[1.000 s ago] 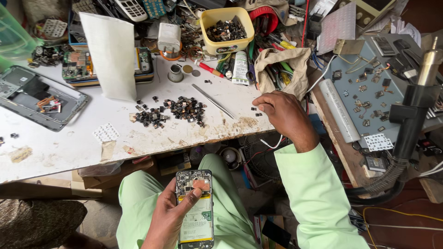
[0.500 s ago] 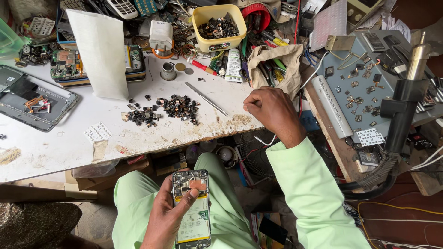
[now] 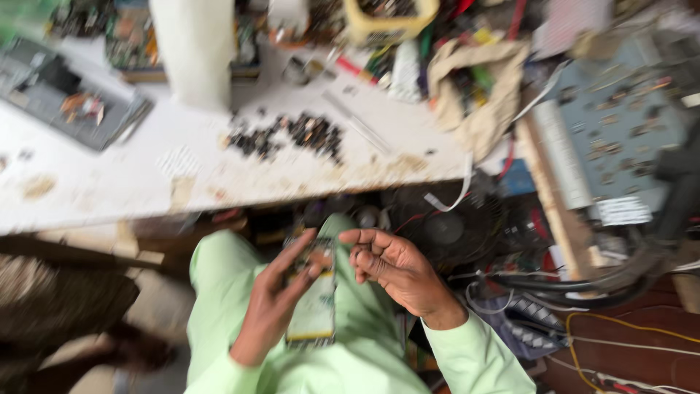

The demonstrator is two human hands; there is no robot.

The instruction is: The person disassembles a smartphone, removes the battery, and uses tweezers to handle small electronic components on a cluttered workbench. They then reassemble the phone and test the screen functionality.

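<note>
Opened phone held over the lap, both hands at it

The opened phone (image 3: 315, 299) lies lengthwise above the green-clad knees, below the edge of the white workbench (image 3: 131, 182) — its back is off, showing pale green and orange parts, blurred. The left hand (image 3: 271, 306) cradles it from the side, fingers wrapped around its edge and thumb on top. The right hand (image 3: 394, 266) hovers just beside its upper end, fingers curled loosely — whether they pinch anything I cannot tell.
</note>
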